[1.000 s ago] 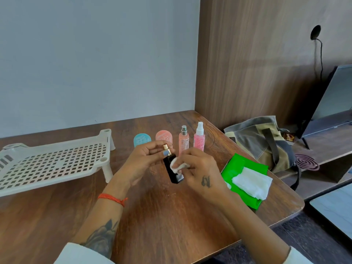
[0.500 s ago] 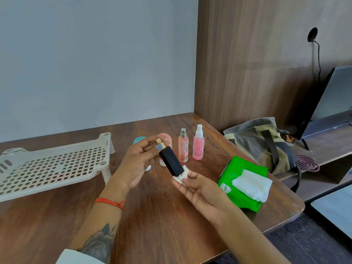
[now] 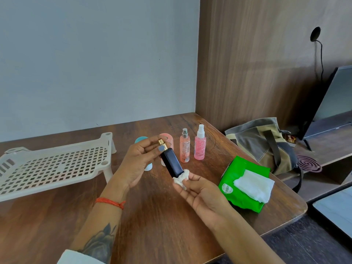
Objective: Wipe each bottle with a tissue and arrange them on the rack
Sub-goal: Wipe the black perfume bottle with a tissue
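The black bottle (image 3: 170,163) is held tilted above the counter (image 3: 160,216), gold cap up. The left hand (image 3: 136,162) grips its upper end, fingers curled round the cap. At the bottle's lower end, the right hand (image 3: 200,193) pinches a crumpled tissue (image 3: 181,178) against the base. Just behind the bottle stand two pink spray bottles (image 3: 192,147). Well left of it sits the white rack (image 3: 51,166); right of it lies the green tissue pack (image 3: 242,182).
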Motion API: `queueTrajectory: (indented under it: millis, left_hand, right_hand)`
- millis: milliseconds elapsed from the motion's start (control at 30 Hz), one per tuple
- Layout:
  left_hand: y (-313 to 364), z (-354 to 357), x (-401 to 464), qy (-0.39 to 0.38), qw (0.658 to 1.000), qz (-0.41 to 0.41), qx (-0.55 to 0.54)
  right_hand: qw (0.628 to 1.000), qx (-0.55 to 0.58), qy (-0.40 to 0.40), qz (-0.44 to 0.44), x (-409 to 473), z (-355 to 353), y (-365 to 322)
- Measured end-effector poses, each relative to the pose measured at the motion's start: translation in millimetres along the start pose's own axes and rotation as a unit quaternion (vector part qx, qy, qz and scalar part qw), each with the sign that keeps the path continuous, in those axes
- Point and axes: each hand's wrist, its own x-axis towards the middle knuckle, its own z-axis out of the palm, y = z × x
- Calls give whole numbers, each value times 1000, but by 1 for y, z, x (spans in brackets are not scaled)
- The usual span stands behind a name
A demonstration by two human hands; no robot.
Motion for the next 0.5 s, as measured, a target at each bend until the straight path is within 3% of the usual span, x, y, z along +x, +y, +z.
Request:
queueTrajectory:
  millis: [133,300,400,500]
  left_hand:
    - [-3,-2,1,15,999,-3,51]
    - [-9,6,-1,-44,988,-12,146]
    - [-8,9,-3,-63,986,-19,155]
    - [-9,12,-3,-77,981,-30,176]
  right_hand:
    - [999,-43,-14,-19,-11,-3,-1]
    - [972,-180,8,-152,-24,-5,-6]
    - [925,-296,22,-235,-21,-6,-13]
    - [849,-412,27,-330,-14,-7,-23]
